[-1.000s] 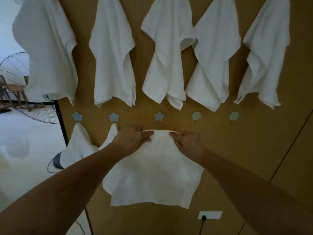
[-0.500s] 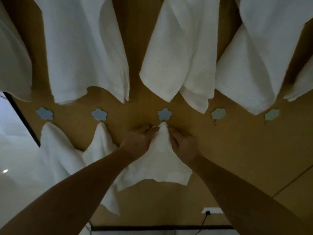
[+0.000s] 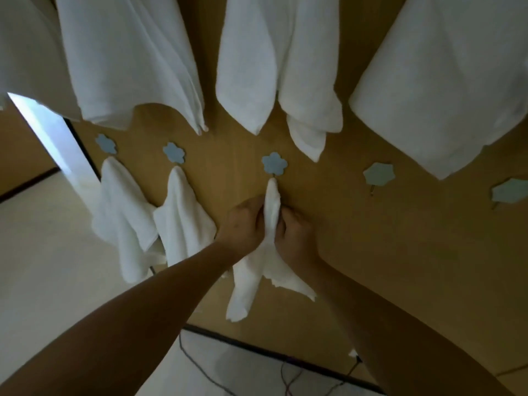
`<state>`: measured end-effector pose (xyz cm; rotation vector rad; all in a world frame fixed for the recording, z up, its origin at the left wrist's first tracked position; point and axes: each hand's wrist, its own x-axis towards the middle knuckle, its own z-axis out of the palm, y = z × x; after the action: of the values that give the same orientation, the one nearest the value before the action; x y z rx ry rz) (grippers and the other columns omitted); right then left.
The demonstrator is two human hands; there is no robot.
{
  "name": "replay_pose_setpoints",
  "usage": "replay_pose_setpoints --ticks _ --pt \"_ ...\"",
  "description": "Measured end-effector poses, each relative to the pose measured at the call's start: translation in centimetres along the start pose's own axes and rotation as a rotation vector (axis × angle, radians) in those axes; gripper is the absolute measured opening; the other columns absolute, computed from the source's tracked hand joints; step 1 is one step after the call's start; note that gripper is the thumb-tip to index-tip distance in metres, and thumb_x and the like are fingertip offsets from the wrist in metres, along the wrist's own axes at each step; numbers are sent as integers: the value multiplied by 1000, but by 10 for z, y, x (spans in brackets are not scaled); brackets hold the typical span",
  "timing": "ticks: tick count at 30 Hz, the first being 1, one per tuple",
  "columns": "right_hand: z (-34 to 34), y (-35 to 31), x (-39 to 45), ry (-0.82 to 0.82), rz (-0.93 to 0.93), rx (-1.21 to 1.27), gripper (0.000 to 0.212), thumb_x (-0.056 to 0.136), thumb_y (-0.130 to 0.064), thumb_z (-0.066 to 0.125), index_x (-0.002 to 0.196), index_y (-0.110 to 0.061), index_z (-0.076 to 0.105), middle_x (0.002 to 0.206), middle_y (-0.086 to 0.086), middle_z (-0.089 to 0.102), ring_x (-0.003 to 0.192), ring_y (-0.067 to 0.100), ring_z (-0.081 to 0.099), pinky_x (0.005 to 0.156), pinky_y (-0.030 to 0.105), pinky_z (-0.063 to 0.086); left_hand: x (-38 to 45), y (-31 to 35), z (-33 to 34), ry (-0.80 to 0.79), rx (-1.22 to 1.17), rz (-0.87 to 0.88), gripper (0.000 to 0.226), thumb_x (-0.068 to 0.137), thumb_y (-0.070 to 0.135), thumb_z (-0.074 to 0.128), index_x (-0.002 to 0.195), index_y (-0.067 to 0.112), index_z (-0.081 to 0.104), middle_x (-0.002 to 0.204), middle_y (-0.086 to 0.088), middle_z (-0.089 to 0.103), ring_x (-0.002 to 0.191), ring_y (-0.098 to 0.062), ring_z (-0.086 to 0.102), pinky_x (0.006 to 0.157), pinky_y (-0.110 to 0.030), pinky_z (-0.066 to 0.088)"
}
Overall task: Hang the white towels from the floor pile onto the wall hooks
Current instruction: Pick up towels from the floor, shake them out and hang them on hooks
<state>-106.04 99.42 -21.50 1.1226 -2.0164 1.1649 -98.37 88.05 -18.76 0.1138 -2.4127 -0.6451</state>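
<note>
now that the towel (image 3: pixel 268 252), which you held spread flat a second ago, is gathered into a narrow peak with its tip at the third flower hook (image 3: pixel 274 164), this one looks nearly hung (whether the tip has caught, i can't tell). your left hand (image 3: pixel 245 224) and right hand (image 3: pixel 294 232) both pinch the bunched cloth just below the hook, fingers curled round it. two hooks (image 3: pixel 378 174) to the right are bare.

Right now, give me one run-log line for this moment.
step: hanging towel on third lower hook | left hand: grips towel | right hand: grips towel | lower hooks right of it: bare
</note>
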Motion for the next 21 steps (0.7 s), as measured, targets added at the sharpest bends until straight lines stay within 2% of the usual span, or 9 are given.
replay_pose_setpoints --ticks 1,3,5,7,8,12,15,21 --pt "-3 -2 -2 -76 77 59 39 100 -28 38 101 -6 70 82 9 71 70 23 68 65 29 54 -5 5 4 -17 -37 -92 44 90 31 35 115 4 61 90 -12 69 75 -26 64 64 -29 46" --pt "-9 -3 -13 -246 223 135 41 96 -34 35 114 -10 63 90 7 69 77 25 66 67 30 50 -17 9 8 -92 -11 -241 45 92 18 40 136 9 47 103 -12 69 87 -27 66 71 -37 53" --pt "-15 -3 -26 -314 187 108 47 97 -37 35 123 -6 60 96 9 70 80 22 66 70 32 52 -29 4 8 -263 153 -343 55 94 16 46 147 14 34 113 -13 67 95 -29 65 78 -38 54" --pt "-21 -4 -34 -401 144 46 41 97 -25 45 132 -6 53 106 9 68 89 20 65 77 31 52 -43 1 3 -418 313 -421 61 92 24 50 150 17 29 118 -13 65 100 -28 63 81 -37 53" --pt "-22 -4 -35 -453 142 -8 38 96 -20 49 132 -9 53 108 8 67 92 18 63 78 29 51 -50 1 -2 -438 322 -456 62 92 25 51 150 20 29 121 -12 64 103 -27 62 81 -34 52" --pt "-27 -24 -37 -542 206 -145 21 93 -25 55 111 -15 56 108 4 60 96 18 57 79 27 46 -82 8 -29 -334 329 -507 59 92 29 53 147 22 35 137 -8 54 123 -26 52 94 -34 46" --pt "-27 -57 -39 -533 142 -138 30 92 -27 58 119 -15 56 114 7 58 106 23 55 87 34 48 -110 16 -60 -277 401 -506 56 92 33 53 145 21 39 137 -8 53 124 -26 51 98 -38 47" --pt "-12 -169 -72 -624 -66 -56 38 93 -32 55 129 -20 51 116 5 56 108 25 53 88 35 47 -210 31 -156 -150 579 -593 50 92 39 54 139 22 47 130 -7 56 116 -28 53 92 -44 49"
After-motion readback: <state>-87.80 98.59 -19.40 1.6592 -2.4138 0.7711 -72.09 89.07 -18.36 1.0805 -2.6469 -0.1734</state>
